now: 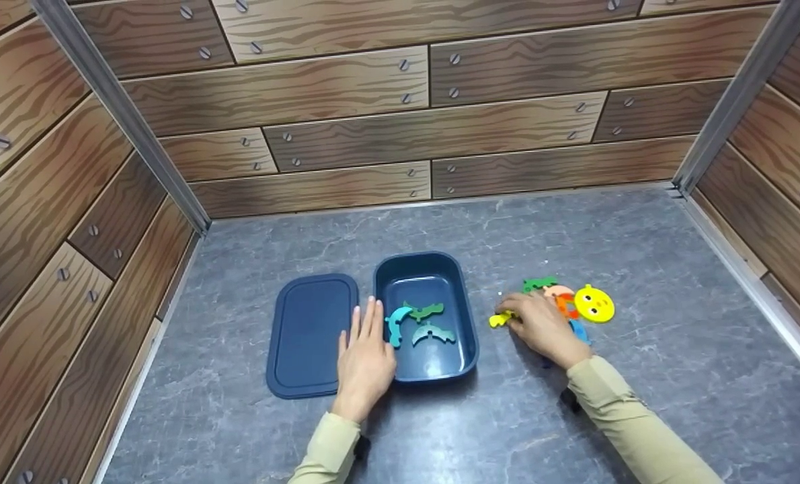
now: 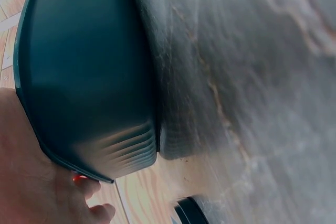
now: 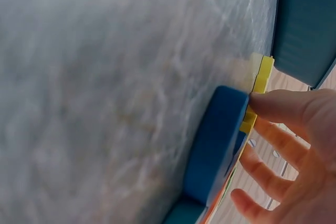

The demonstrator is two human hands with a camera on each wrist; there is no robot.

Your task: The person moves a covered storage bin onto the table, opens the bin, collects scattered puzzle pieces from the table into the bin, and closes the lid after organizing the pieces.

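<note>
Sleeves [image 1: 635, 423]: pale khaki, nearest the camera, each ending at the wrist just behind its hand.
Left hand [image 1: 365, 363]: fingers straight and held near one another, laid along the left side of the dark blue box [image 1: 472, 316] and touching its rim; nothing is gripped.
Right hand [image 1: 541, 326]: fingers bent, thumb and fingertips pinching a small yellow piece [image 1: 500, 320] low over the table [image 1: 205, 430].
Box: just right of the left hand, between the two hands.
Inside the box: a cyan piece [image 1: 395, 327] beside the left fingers, a green piece [image 1: 428, 311] and a teal piece [image 1: 433, 333] farther to their right.
Lid: dark blue lid [image 1: 312, 336], flat on the table left of the left hand, which covers part of its edge.
Loose pieces: green block [image 1: 539, 284] and pink piece [image 1: 558, 291] beyond the right hand; orange piece [image 1: 567, 307], light blue piece [image 1: 579, 329] and round yellow face [image 1: 594, 304] to its right.
Under the right thumb: a dark blue piece [image 3: 215, 142], close by the pinched one.
Wall [image 1: 333, 94]: plank-patterned panels, well ahead of both hands.
</note>
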